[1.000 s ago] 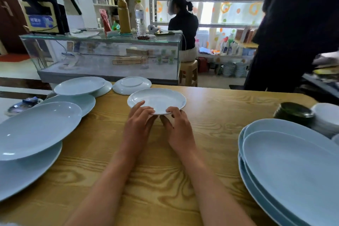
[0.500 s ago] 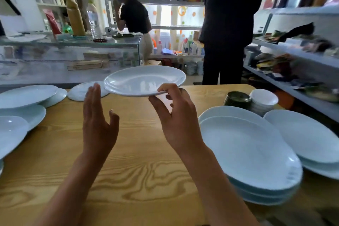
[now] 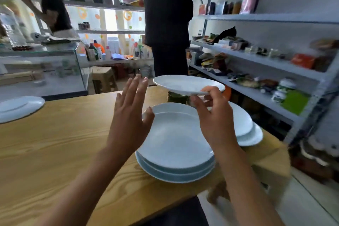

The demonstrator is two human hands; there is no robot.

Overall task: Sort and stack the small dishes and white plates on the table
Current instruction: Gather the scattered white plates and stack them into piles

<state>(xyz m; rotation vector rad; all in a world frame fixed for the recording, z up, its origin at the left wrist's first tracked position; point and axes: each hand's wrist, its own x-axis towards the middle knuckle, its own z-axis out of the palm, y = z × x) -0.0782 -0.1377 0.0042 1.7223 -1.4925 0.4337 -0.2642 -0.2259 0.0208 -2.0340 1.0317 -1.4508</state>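
My right hand [image 3: 213, 117] pinches the near rim of a small white plate [image 3: 185, 84] and holds it in the air above the right end of the wooden table [image 3: 55, 145]. Under it stands a stack of large oval white plates [image 3: 174, 145], with a second stack of white plates [image 3: 245, 126] to its right. My left hand [image 3: 130, 110] hovers with straight fingers beside the left edge of the oval stack and holds nothing. A dark green small dish [image 3: 177, 97] sits behind the stack, partly hidden by the lifted plate.
Another white plate [image 3: 18, 106] lies at the table's far left. A person in dark clothes [image 3: 167, 22] stands just beyond the table. Shelves of goods [image 3: 256, 57] run along the right, a glass counter [image 3: 42, 71] is at the left, and a stool [image 3: 103, 80] sits behind the table.
My right hand has carried the small plate to the right, over the plate stacks. The view has swung right with it. My left hand let go earlier and now hovers open.
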